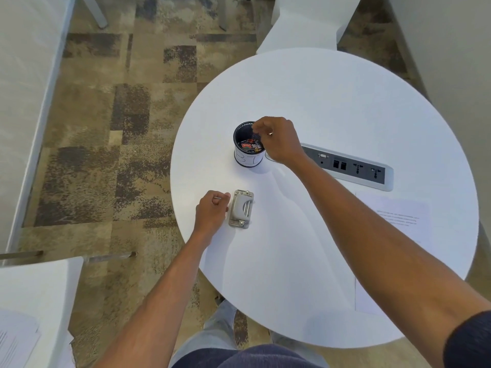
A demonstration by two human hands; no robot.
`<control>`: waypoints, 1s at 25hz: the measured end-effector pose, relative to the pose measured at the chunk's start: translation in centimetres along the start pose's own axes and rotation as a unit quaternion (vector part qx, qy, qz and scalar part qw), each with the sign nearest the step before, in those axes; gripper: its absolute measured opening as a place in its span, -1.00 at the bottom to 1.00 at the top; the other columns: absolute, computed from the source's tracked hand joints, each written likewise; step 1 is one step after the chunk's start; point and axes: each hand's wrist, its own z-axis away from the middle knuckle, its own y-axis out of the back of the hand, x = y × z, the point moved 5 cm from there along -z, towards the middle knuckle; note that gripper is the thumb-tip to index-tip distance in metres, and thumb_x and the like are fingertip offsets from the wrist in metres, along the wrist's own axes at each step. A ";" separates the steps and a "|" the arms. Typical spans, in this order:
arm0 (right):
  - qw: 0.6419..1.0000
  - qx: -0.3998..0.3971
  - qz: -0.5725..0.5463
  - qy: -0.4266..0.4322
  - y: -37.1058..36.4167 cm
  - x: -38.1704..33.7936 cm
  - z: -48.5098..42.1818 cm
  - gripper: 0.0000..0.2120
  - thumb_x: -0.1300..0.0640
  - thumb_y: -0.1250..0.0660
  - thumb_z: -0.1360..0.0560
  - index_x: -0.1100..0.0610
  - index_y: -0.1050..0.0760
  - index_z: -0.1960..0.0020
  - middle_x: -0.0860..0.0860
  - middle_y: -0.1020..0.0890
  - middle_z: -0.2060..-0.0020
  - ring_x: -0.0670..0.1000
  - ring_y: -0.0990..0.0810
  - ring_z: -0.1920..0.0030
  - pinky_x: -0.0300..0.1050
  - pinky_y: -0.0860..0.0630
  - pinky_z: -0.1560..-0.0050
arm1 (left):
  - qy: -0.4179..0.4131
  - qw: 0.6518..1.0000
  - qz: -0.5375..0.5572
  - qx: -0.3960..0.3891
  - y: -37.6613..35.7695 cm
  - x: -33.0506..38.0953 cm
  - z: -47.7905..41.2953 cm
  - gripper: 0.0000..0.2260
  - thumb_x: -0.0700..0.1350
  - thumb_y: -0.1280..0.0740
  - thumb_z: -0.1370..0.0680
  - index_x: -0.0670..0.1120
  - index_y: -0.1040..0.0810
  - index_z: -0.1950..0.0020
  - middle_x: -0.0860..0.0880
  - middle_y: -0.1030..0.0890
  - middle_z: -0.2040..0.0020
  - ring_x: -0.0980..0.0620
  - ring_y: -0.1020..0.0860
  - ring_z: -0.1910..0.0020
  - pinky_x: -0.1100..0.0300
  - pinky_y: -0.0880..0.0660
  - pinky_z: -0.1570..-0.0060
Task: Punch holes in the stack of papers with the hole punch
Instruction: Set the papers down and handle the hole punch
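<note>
Grey hole punch [241,209] near table [345,107] edge, left hand [211,209] curled empty beside it, right hand [276,139] pinching over cup [248,144]

We saw a plain white round tabletop [345,107]. On it stood a cup [248,144], dark blue inside and white outside with dark line markings, holding red and black bits. Nearer us than the cup lay a grey and silver hole punch [241,209]. Right of the cup sat a grey socket panel [350,166] with black ports. Left of the tabletop, the carpet [119,134] was mottled tan with dark brown blocks.
</note>
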 end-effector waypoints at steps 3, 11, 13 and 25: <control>0.995 0.091 -0.043 -0.015 1.3 1.3 2.2 -0.79 0.40 -0.26 -0.45 0.26 -0.65 0.06 0.15 -0.70 0.08 0.06 -0.61 0.12 -0.02 -0.57 0.00 | -0.008 1.000 -0.021 -0.001 -0.1 0.1 0.0 -0.83 -0.01 -0.32 -0.57 -0.12 -0.54 0.04 -0.04 -0.61 0.19 -0.01 -0.61 0.18 -0.07 -0.59 0.06; 0.988 -0.051 0.087 -0.118 -4.2 10.6 16.5 -0.83 0.26 -0.29 -0.53 0.24 -0.67 0.07 0.18 -0.66 0.08 0.22 -0.61 0.02 -0.03 -0.51 0.07 | -0.120 0.982 -0.145 0.013 -1.5 1.3 0.8 -0.81 -0.11 -0.36 -0.54 -0.19 -0.55 -0.09 -0.12 -0.59 0.01 -0.01 -0.54 0.11 0.38 -0.39 0.16; 0.987 -0.070 0.099 -0.109 -5.3 11.5 18.1 -0.82 0.23 -0.29 -0.55 0.25 -0.61 0.17 0.14 -0.61 0.12 0.20 -0.55 0.04 -0.02 -0.47 0.14 | -0.143 0.975 -0.169 0.019 -1.7 1.6 1.1 -0.77 -0.12 -0.36 -0.55 -0.22 -0.54 -0.14 -0.14 -0.59 -0.07 -0.01 -0.54 0.03 0.22 -0.40 0.04; 0.974 -0.002 0.225 0.001 -6.7 10.0 19.9 -0.86 0.49 -0.37 -0.38 0.28 -0.54 0.25 0.13 -0.57 0.26 0.19 -0.50 0.22 -0.07 -0.40 0.40 | -0.148 0.963 -0.218 0.047 -2.2 1.9 2.7 -0.84 -0.12 -0.37 -0.53 -0.17 -0.59 -0.05 -0.10 -0.65 -0.01 -0.09 -0.59 -0.01 0.02 -0.53 0.00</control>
